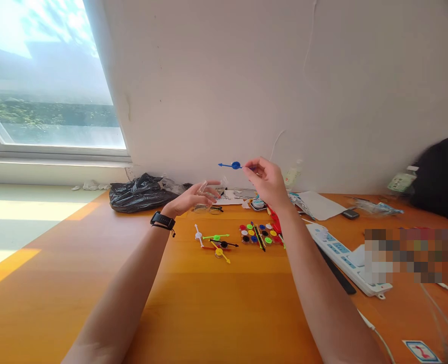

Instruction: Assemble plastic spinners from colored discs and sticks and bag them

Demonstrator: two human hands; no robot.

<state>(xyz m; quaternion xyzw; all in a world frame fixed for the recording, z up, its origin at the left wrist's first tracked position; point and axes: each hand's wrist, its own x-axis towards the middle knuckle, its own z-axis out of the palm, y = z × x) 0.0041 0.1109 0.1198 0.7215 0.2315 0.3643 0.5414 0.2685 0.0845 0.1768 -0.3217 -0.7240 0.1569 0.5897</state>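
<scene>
My right hand [265, 177] is raised above the table and pinches one end of a blue spinner arrow [236, 165], whose tip points left. Lower and to the left, my left hand [193, 198] has its fingers bent around a clear plastic piece [222, 183]; its exact shape is hard to make out. On the table below lie a white spinner arrow [198, 235], a green one [216, 237], a black one [224, 244] and a yellow one [218, 252], close together. To their right sit rows of coloured round pieces [250, 233] with loose arrows across them.
A black plastic bag [136, 193] lies at the back left. Eyeglasses [208, 209] rest behind the arrows. On the right are a white power strip [347, 258], white paper [320, 205], a bottle [402, 179] and a black bag [441, 177]. The wall stands close behind.
</scene>
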